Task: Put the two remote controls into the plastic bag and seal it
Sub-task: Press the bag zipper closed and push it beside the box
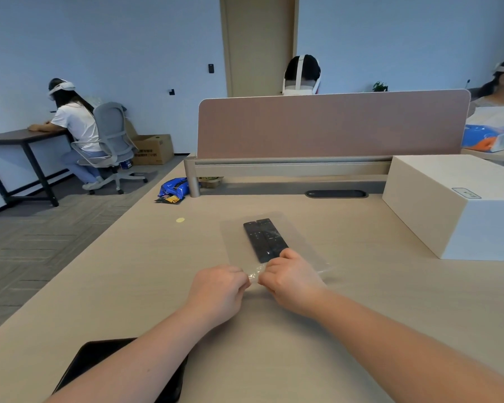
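- The two remote controls (pixel 264 239) are seen side by side, touching, inside the clear plastic bag (pixel 296 228), which lies flat on the desk (pixel 346 286); loading is therefore judged done, and the sealing step is judged to be in hand.
- The bag's near edge is gathered between the two hands, where a crumpled bit of film shows; whether any part of the closure is already pressed shut cannot be told.
- The left hand (pixel 217 292) is held knuckles up, its fingers curled and pinching the bag's edge from the left; the right hand (pixel 291 279) mirrors it, fingers bent and pinching the same edge, close to the near end of the remotes.
- Both forearms are stretched forward over the desk and converge on the bag's mouth; the wrists are kept low, near the surface.
- The next move is judged to call for the two lips of the mouth to be lined up and pressed together along the whole edge; the film should be smoothed first, since a wrinkle could leave a gap.
- A dark flat object (pixel 99 359) lies under the left forearm, well apart from the bag; a white box (pixel 448 205) stands to the right.
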Demonstrator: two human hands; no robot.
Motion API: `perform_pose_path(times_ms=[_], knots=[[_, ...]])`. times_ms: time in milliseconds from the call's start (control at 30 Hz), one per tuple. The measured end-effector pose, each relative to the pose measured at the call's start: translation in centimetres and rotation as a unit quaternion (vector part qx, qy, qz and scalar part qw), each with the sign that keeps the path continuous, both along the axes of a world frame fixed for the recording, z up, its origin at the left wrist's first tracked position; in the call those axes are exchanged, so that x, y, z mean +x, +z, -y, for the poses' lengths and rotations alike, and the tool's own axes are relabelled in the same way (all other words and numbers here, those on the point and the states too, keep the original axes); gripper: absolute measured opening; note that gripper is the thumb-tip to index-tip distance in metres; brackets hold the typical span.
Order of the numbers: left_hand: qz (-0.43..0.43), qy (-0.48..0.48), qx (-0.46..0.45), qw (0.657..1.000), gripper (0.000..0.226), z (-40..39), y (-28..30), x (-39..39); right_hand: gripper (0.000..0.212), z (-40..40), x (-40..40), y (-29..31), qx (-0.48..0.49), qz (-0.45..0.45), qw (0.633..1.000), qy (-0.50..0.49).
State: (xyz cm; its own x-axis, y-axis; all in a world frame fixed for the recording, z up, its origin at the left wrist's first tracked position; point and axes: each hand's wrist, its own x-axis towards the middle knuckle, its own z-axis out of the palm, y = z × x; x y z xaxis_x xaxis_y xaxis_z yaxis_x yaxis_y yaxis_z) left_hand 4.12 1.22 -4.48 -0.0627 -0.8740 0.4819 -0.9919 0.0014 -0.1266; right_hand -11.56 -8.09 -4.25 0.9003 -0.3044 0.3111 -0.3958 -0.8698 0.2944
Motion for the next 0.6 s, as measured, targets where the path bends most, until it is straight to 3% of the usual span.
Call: perform_pose_path(times_ms=[300, 500, 600], knots=[[0.024, -0.007, 0.014, 1.000, 0.025, -0.4, 0.6, -0.4, 0.024, 0.4, -1.1, -0.5, -0.096, -0.005, 0.994, 0.046], [0.024, -0.013, 0.011, 1.000, 0.010, -0.7, 1.3, -0.7, 0.024, 1.4, -2.9, -0.4, -0.132, 0.005, 0.991, 0.026], [0.039, -0.002, 0.018, 0.999, 0.014, -0.6, 1.3, -1.0, 0.024, 1.8, -3.8, -0.4, -0.130, -0.005, 0.991, 0.017]])
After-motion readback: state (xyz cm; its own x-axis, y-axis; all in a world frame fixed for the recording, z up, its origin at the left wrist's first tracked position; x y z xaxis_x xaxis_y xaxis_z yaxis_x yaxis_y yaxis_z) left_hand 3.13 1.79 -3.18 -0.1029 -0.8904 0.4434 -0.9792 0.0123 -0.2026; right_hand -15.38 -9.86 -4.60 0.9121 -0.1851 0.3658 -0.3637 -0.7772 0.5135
